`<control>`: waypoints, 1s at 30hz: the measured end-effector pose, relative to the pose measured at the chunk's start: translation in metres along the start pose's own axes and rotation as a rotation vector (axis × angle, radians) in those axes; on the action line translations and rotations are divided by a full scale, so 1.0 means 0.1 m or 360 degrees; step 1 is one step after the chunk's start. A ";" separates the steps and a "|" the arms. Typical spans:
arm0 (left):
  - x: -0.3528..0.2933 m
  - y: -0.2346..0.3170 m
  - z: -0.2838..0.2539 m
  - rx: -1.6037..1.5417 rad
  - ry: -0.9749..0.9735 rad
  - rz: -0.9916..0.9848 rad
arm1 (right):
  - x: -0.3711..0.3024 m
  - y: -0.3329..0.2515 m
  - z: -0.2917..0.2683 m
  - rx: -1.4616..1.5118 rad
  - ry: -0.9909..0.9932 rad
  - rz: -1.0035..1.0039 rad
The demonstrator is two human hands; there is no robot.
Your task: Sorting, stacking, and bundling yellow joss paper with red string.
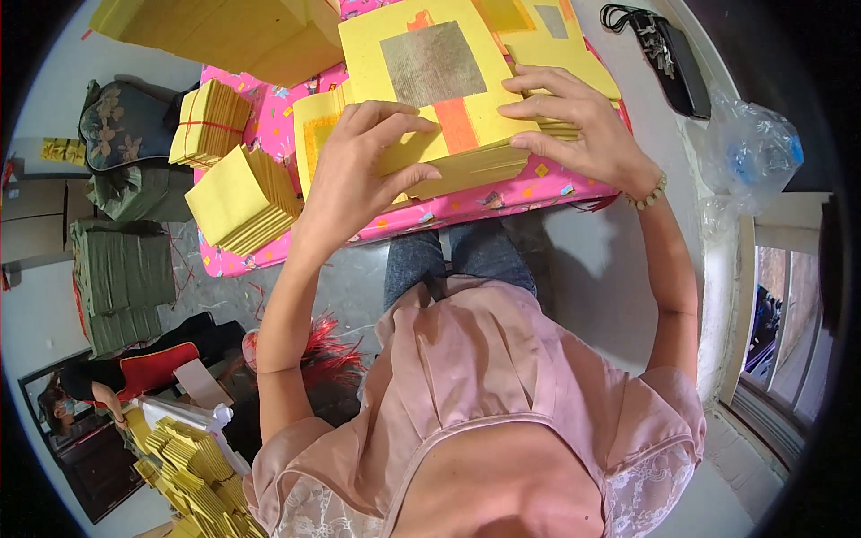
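Observation:
A thick stack of yellow paper sheets (484,172) lies in front of me on a table. Its top sheet has a silver foil square and orange bands. My left hand (363,161) curls over the near left edge, fingertips on top and thumb against the near side. Over the near right corner, my right hand (574,125) bends its fingers onto the top sheet, with the thumb at the near edge. Both hands grip the stack lightly, fingers somewhat apart. Another yellow stack (316,143) is partly hidden behind my left hand.
A pink patterned cloth (413,218) covers the table. At left are a tied yellow bundle (212,124) and a leaning yellow stack (242,199). A black pouch with keys (668,63) and a clear plastic bag (753,148) lie right. Another person (134,368) works beside yellow piles, lower left.

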State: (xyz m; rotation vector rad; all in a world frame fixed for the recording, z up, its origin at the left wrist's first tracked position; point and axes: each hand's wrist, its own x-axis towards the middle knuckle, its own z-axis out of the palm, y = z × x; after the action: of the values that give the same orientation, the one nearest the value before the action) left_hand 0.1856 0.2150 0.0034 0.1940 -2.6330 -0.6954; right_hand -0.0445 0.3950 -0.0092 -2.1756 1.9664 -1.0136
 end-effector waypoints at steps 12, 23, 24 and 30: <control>-0.04 -0.03 0.03 -0.0106 0.0034 -0.0055 | 0.05 -0.06 0.06 0.0274 0.0132 0.0078; -0.03 -0.03 0.06 -0.0106 0.0076 -0.0077 | 0.05 -0.04 0.09 0.0373 0.0173 0.0161; -0.03 -0.03 0.06 -0.0098 0.0073 -0.0069 | 0.05 -0.04 0.09 0.0377 0.0168 0.0173; -0.02 -0.02 0.06 -0.0100 0.0075 -0.0071 | 0.03 -0.03 0.10 0.0359 0.0175 0.0155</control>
State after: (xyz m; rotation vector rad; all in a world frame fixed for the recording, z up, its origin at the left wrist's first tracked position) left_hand 0.1850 0.2160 -0.0033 0.2487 -2.5651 -0.7776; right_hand -0.0372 0.3891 -0.0145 -1.9266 1.8745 -1.2937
